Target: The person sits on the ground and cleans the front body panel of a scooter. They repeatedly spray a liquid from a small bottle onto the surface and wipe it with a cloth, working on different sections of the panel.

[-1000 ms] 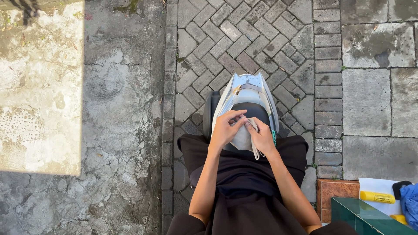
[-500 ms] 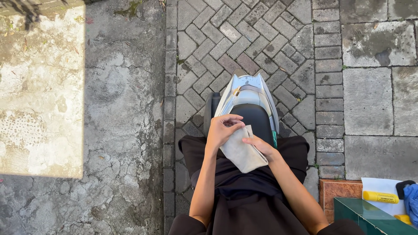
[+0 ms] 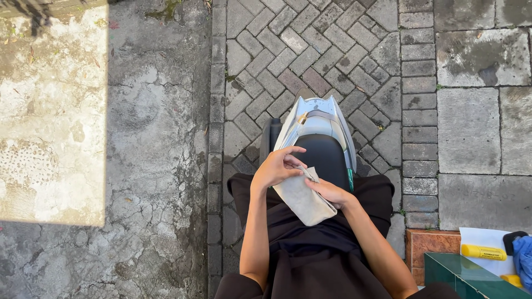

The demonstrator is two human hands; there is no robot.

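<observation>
sitting astride a scooter's dark seat [image 3: 324,158], the person holds a small pale fabric pouch [image 3: 303,198] over the lap, just behind the white and grey tail of the scooter [image 3: 317,116]. the left hand [image 3: 277,168] curls over the pouch's upper end, its fingertips [image 3: 299,158] pinched at what looks like a zip pull or tab near the top corner — too small to be sure which. the right hand [image 3: 331,192] lies along the pouch's right edge, fingers pressed flat on the cloth and thumb apparently underneath, so it grips and steadies the pouch while the left works the opening. both hands are close together, each closed on the same pouch. by the look of it the step in hand is working the pouch's mouth, and whether that mouth stands open or shut cannot be told from here. a next move would call for the right hand to keep the cloth taut — a slack pouch would let the tab snag — and for the left to pull in line with the top edge. to the right, well apart from the hands, a green-topped box [image 3: 471,277] stands on a reddish tile, with a yellow marker [image 3: 483,252] lying on white paper beside it. grey herringbone paving [image 3: 310,50] spreads around the scooter.
</observation>
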